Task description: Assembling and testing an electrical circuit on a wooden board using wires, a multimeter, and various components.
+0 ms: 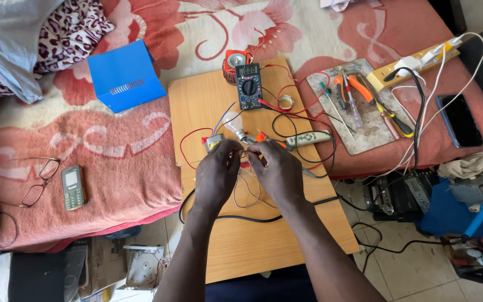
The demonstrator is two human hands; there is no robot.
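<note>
While both hands, left hand [217, 170] and right hand [278, 170], are pinching thin wires [245, 190] together, fingers closed, I'm guessing twisting's next, needing steadiness.

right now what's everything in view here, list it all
wooden board: 1, tan, lying from bed over floor
multimeter: 1, black, board's far end
light bulb: 1, white, just beyond the hands
thin wires: several, red, black and pale, across board
blue cover: 1, on bedspread, left
mobile phone: 1, grey-green, left
glasses: 1, beside phone
pliers: 1, orange handles, grey slab right
smartphone: 1, black, far right
power strip: 1, yellow, top right
left hand: pinching thin wires
right hand: pinching thin wires
</note>
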